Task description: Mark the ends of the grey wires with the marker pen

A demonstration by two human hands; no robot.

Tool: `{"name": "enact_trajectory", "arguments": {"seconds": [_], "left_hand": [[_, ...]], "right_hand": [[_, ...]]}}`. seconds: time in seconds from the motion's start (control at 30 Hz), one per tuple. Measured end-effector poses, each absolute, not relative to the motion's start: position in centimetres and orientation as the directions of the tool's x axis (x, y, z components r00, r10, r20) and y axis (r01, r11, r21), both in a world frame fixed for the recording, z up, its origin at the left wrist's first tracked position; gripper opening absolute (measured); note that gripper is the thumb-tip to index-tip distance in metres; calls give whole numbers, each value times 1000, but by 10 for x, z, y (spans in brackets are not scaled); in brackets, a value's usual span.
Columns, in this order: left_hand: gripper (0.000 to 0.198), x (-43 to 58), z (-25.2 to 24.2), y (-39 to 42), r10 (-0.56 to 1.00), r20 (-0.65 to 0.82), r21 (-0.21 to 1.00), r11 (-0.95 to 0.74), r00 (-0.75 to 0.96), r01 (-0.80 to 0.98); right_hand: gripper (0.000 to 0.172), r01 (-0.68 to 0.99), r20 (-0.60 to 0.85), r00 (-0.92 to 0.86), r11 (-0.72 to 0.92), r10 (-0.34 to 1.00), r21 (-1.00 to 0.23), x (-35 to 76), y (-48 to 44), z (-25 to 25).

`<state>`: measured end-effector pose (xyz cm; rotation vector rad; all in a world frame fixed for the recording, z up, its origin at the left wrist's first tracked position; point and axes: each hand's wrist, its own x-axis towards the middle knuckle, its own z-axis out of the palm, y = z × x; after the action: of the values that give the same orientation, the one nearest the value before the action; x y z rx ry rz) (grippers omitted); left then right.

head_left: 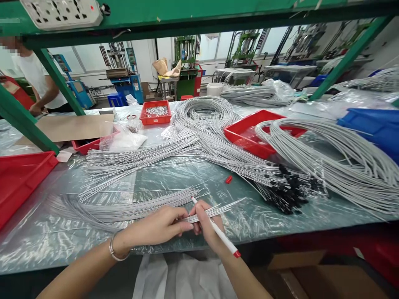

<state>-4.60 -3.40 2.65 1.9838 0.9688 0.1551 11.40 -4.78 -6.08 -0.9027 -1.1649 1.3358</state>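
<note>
My left hand [156, 226], with a bangle at the wrist, is closed on a small bunch of thin grey cables [226, 209] at the table's front edge. Their loose ends fan out to the right. A white marker pen [222, 236] with a red tip and red end lies in my closed right hand [205, 222], its tip pointing up and left. The right fingers also touch the bunch. Behind my left hand a bigger bundle of grey cables [137, 207] rests on the plastic-covered table [174, 176]. A red pen cap [228, 179] lies beyond my right hand.
Grey cables with black ends [286, 191] lie to the right, beside coiled cables [330, 153]. A red tray [246, 135] and a red bin of small metal parts [156, 112] stand farther back. Green frame posts [59, 83] rise at the sides. A person [40, 79] stands far left.
</note>
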Motion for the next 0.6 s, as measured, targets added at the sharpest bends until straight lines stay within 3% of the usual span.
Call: {"name": "enact_trajectory", "arguments": {"seconds": [0.07, 0.2, 0.27, 0.37, 0.5, 0.6], "left_hand": [[32, -41, 26, -34, 685, -220, 774, -310, 694, 551], [38, -45, 27, -32, 646, -259, 756, -327, 718, 567], [37, -48, 26, -32, 628, -273, 753, -333, 729, 568], [37, -45, 22, -33, 627, -263, 758, -336, 734, 559], [39, -33, 18, -35, 655, -212, 774, -341, 726, 534], [39, -30, 20, -36, 667, -174, 799, -334, 725, 500]], "right_hand": [[33, -158, 182, -86, 166, 980, -973, 128, -44, -58], [31, -163, 359, 324, 426, 875, -890, 175, -33, -38], [33, -139, 414, 417, 507, 809, -850, 191, -33, -24], [38, -3, 465, 162, 472, 870, -882, 187, -40, -8], [41, 70, 374, -253, 402, 892, -913, 157, -49, -3], [40, -6, 409, -185, 415, 894, -910, 152, -48, -9]]}}
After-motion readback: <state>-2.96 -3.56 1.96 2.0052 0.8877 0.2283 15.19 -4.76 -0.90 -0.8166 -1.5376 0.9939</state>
